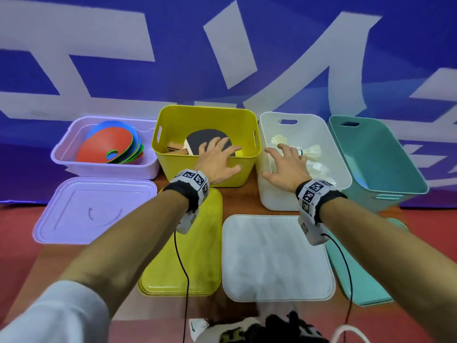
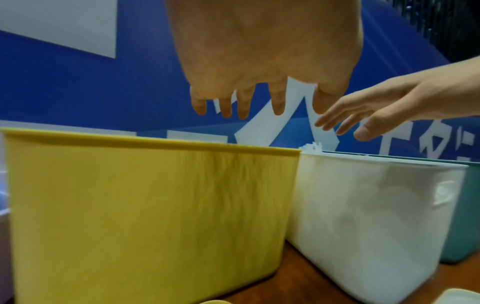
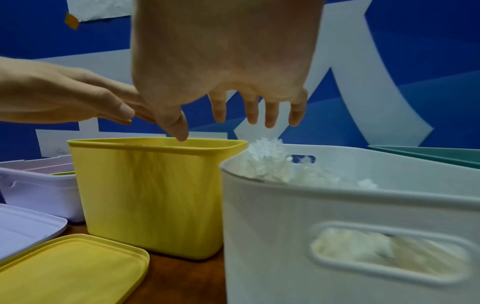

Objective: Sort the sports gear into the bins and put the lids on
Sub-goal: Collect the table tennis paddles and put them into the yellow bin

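Observation:
Four bins stand in a row. The lilac bin holds flat coloured discs. The yellow bin holds table tennis paddles. The white bin holds white shuttlecocks. The teal bin looks almost bare inside. My left hand hovers over the yellow bin's front rim, fingers spread, holding nothing. My right hand hovers the same way over the white bin. Four lids lie in front: lilac lid, yellow lid, white lid, teal lid.
The bins and lids sit on a brown table against a blue and white banner. Red floor lies to the left. Cables hang from both wrist cameras. Shoes show at the bottom edge.

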Tool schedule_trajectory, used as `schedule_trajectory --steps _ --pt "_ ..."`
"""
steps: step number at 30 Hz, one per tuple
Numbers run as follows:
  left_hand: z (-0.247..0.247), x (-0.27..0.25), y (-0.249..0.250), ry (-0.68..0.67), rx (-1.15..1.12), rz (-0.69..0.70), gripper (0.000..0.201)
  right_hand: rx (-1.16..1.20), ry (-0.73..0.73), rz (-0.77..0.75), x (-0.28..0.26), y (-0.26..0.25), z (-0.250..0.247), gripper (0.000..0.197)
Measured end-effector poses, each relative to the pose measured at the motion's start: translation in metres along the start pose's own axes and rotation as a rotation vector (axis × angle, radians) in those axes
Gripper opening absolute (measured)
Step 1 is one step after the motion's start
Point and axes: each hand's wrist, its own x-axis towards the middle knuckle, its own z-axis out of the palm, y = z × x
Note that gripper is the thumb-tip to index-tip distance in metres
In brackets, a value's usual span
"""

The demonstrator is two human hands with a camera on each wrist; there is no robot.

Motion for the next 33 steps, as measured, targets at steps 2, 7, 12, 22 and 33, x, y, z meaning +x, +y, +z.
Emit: schedule_trajectory --steps 2,7,12,22,33 --pt "0.007 -0.001 0.028 -0.004 0.016 0.025 0.06 0.004 0.014 0.019 -0.014 0.023 -0.003 0.069" --pt "0.028 -0.004 0.1 -0.042 0.023 0.096 0.066 0.08 0.056 0.034 -0.057 0.088 -0.009 0.069" --pt "0.058 -0.009 0.183 -0.148 -0.001 0.158 0.066 0.126 0.078 0.072 -0.109 0.16 -0.01 0.071" --pt "0.143 -0.034 0.312 -0.237 -0.024 0.353 0.066 0.2 -0.009 0.211 -0.203 0.275 0.03 0.068" --pt "0.223 -0.047 0.338 -0.579 0.042 0.242 0.068 0.273 -0.353 0.383 -0.25 0.328 0.102 0.077"
